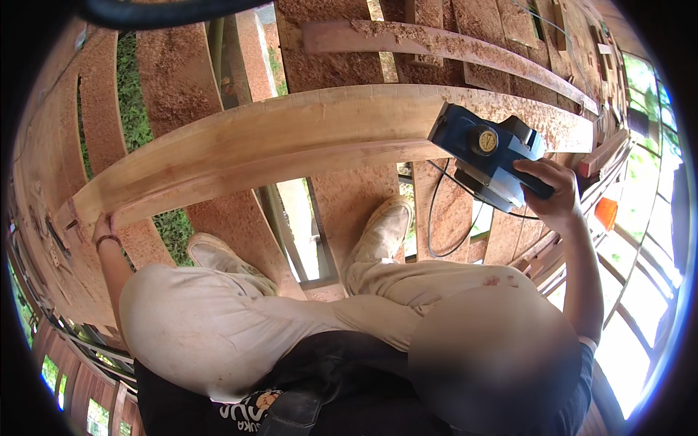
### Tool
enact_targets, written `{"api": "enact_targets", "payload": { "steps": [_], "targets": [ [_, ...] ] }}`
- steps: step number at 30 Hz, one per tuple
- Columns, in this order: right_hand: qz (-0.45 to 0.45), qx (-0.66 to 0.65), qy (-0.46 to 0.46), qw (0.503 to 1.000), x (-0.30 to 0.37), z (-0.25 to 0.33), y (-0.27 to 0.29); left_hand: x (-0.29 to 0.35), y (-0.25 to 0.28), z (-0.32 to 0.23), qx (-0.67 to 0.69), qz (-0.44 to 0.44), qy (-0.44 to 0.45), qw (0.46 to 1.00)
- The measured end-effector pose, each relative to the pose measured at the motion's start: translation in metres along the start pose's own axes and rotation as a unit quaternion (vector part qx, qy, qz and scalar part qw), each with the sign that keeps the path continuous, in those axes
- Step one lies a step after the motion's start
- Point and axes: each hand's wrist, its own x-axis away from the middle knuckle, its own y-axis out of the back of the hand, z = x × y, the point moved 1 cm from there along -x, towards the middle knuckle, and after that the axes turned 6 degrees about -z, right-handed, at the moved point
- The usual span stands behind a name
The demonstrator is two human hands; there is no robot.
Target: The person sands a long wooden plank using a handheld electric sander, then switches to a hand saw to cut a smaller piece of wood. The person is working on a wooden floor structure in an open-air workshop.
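Note:
A long pale wooden plank [305, 142] runs across in front of me from the lower left to the upper right. My left hand [102, 229], with a band at the wrist, grips its left end. My right hand [554, 195] is closed around the handle of a blue electric planer [486, 152]. The planer rests on the plank near its right end. Its black cord [436, 218] loops down below it. Wood shavings lie on the plank's top face next to the planer.
I crouch in beige trousers with both shoes [382, 231] on reddish boards [334, 58] covered in sawdust. Gaps between the boards show grass [134, 102] below. More loose boards [436, 40] lie beyond the plank. An orange object [605, 212] sits at the right.

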Motion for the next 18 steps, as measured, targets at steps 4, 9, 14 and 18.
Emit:
{"api": "enact_targets", "payload": {
  "steps": [4,9,14,18],
  "targets": [
    [0.028,-0.041,0.048,0.998,-0.022,-0.004,-0.028,-0.023,0.048,-0.01,0.009,-0.026,-0.006,1.0],
    [0.037,-0.019,0.105,0.994,-0.036,0.005,-0.052,-0.008,0.031,0.012,0.005,-0.006,-0.033,0.999],
    [0.055,-0.041,0.122,0.99,-0.058,0.031,-0.08,0.037,0.016,0.003,0.007,0.019,-0.07,0.997],
    [0.051,-0.037,0.146,0.987,-0.079,0.078,-0.094,0.1,-0.013,-0.005,0.012,-0.025,-0.107,0.994]
  ]
}}
